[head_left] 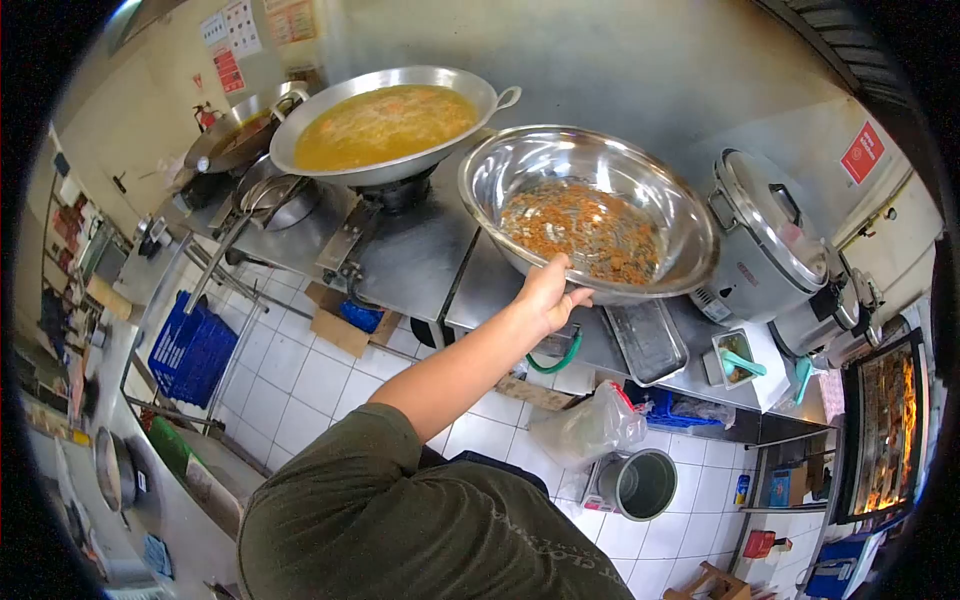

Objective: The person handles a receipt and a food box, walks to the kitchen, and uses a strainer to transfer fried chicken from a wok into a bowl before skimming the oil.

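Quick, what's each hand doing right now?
Left hand: closed on the near edge of the steel bowl.
Right hand: not in view, so its state cannot be told.

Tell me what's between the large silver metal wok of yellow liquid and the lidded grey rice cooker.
In the head view, a shiny round metal bowl, held by the left hand, appears between the wok and the cooker.
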Motion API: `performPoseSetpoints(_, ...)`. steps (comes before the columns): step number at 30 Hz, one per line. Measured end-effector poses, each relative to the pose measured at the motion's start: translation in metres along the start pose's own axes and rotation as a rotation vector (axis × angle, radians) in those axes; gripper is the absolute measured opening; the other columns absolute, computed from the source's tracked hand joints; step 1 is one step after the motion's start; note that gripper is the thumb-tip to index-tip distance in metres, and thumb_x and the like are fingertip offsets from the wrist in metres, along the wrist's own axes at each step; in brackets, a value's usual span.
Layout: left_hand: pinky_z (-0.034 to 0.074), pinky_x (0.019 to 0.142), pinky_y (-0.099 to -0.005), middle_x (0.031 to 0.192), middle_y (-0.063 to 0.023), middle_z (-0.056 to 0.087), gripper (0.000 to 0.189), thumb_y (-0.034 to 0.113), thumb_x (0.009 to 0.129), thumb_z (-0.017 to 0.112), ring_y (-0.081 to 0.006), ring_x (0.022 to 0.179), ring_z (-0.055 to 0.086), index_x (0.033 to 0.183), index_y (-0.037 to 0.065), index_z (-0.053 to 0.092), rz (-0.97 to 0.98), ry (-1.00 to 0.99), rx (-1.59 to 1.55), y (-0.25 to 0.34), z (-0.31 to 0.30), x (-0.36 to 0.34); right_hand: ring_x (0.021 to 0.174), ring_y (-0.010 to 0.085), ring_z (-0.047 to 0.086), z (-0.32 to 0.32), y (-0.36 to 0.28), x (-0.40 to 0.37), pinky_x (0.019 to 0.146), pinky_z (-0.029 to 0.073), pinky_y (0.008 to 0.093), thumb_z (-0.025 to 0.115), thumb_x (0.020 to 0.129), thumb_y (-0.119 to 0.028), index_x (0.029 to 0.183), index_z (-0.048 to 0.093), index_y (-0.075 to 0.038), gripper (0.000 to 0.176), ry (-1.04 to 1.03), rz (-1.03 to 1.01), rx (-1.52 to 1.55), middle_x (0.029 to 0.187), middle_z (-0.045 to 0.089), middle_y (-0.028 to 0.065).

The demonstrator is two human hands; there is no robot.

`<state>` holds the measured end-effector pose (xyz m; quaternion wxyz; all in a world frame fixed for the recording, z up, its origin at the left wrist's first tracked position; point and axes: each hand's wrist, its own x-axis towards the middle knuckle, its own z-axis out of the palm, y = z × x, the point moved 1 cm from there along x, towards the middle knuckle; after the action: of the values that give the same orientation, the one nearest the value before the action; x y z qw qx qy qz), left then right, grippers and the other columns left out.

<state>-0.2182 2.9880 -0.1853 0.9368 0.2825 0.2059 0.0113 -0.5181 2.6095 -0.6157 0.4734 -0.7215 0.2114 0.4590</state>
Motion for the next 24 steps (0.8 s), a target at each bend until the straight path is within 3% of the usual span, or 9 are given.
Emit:
performPoseSetpoints(3, 0.063, 0.071, -0.046, 0.111, -0.0221, 0.055, 0.03, 0.016, 0.094, 0.046, -0.0368, 0.094, 0.062, 0.116, -0.005, 0.048, 0.007, 0.005, -0.014, -0.007, 0.003, 0.043, 0.07, 0.0241, 0.066, -0.002, 0.005, -0.002, 0.056, 0.051, 0.0383, 0.047, 0.095, -0.044, 0.125, 0.051, -0.006, 0.049, 0.0, -0.001, -0.003, 0.1, 0.069, 0.0128)
performPoseSetpoints(7, 0.061, 0.078, -0.0482, 0.12, -0.0219, 0.052, 0.033, 0.017, 0.097, 0.046, -0.0375, 0.104, 0.06, 0.124, -0.003, 0.043, -0.019, 0.012, -0.018, -0.012, -0.001, 0.073, 0.07, 0.0236, 0.065, -0.006, 0.006, -0.004, 0.056, 0.051, 0.0379, 0.047, 0.095, -0.045, 0.124, 0.051, -0.005, 0.05, -0.002, 0.005, -0.01, 0.099, 0.069, 0.0126)
performPoseSetpoints(11, 0.059, 0.083, -0.0506, 0.126, -0.022, 0.048, 0.039, 0.022, 0.098, 0.049, -0.0378, 0.108, 0.058, 0.129, 0.0, 0.041, -0.053, -0.047, -0.113, -0.018, -0.002, 0.071, 0.069, 0.0231, 0.065, -0.007, 0.007, -0.008, 0.056, 0.051, 0.0375, 0.048, 0.095, -0.046, 0.123, 0.052, -0.004, 0.05, -0.005, 0.009, -0.03, 0.098, 0.069, 0.0124)
performPoseSetpoints(16, 0.059, 0.085, -0.0447, 0.132, -0.0162, 0.047, 0.049, 0.033, 0.095, 0.058, -0.0335, 0.111, 0.058, 0.132, 0.005, 0.042, -0.033, 0.039, -0.12, -0.024, -0.011, 0.082, 0.069, 0.0226, 0.065, -0.014, -0.002, -0.005, 0.057, 0.051, 0.037, 0.048, 0.095, -0.046, 0.122, 0.052, -0.003, 0.051, -0.021, -0.025, -0.096, 0.096, 0.069, 0.0122)
performPoseSetpoints(20, 0.057, 0.09, -0.0467, 0.134, -0.0161, 0.045, 0.055, 0.031, 0.091, 0.065, -0.0322, 0.118, 0.053, 0.134, 0.006, 0.041, 0.009, -0.034, -0.208, -0.019, -0.007, 0.058, 0.069, 0.0221, 0.065, -0.015, -0.016, -0.006, 0.057, 0.052, 0.0366, 0.048, 0.095, -0.047, 0.121, 0.053, -0.002, 0.052, -0.031, -0.089, -0.164, 0.095, 0.07, 0.012)
performPoseSetpoints(24, 0.055, 0.092, -0.0458, 0.136, -0.0155, 0.042, 0.059, 0.029, 0.092, 0.064, -0.0315, 0.121, 0.05, 0.138, 0.004, 0.036, -0.071, 0.001, -0.208, -0.014, -0.002, 0.03, 0.069, 0.0216, 0.065, -0.015, -0.044, -0.011, 0.057, 0.052, 0.0362, 0.049, 0.095, -0.048, 0.12, 0.053, -0.001, 0.053, -0.023, -0.268, -0.323, 0.093, 0.07, 0.0118)
